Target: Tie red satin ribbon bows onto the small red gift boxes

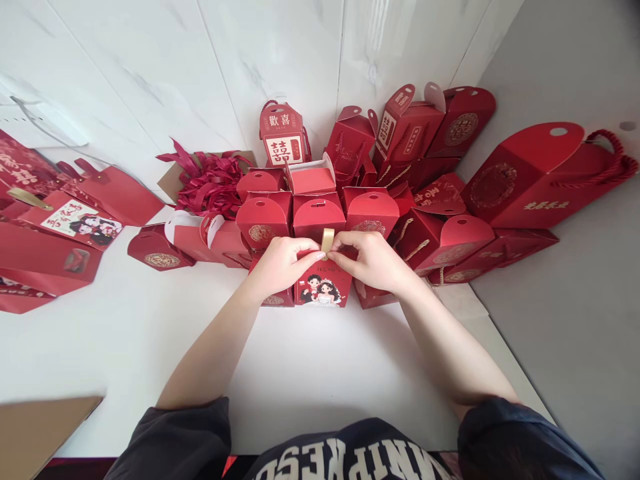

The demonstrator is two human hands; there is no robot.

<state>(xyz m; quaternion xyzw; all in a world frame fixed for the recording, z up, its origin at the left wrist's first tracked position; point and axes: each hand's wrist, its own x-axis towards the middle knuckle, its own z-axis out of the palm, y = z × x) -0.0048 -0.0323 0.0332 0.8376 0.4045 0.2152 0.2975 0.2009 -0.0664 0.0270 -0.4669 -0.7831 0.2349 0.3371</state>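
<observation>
Both hands meet at a small red gift box (324, 287) with a cartoon wedding couple printed on its front. A gold ribbon handle (327, 239) loops up from the top of this box. My left hand (287, 267) comes in from the left, its thumb and fingers pinched at the base of the loop. From the other side, my right hand (373, 260) pinches the ribbon's base too, fingertips close to the left thumb. The fingers partly cover the box's top edge. The box stands upright on the white table (310, 373), against other red boxes.
Stacked red gift boxes (373, 210) crowd behind and beside my hands, up to the tiled wall. A carton of dark red ribbons (213, 180) sits behind left. More red boxes (45, 260) lie far left. Cardboard (50, 427) is at the near left; a grey wall (565, 280) bounds the right.
</observation>
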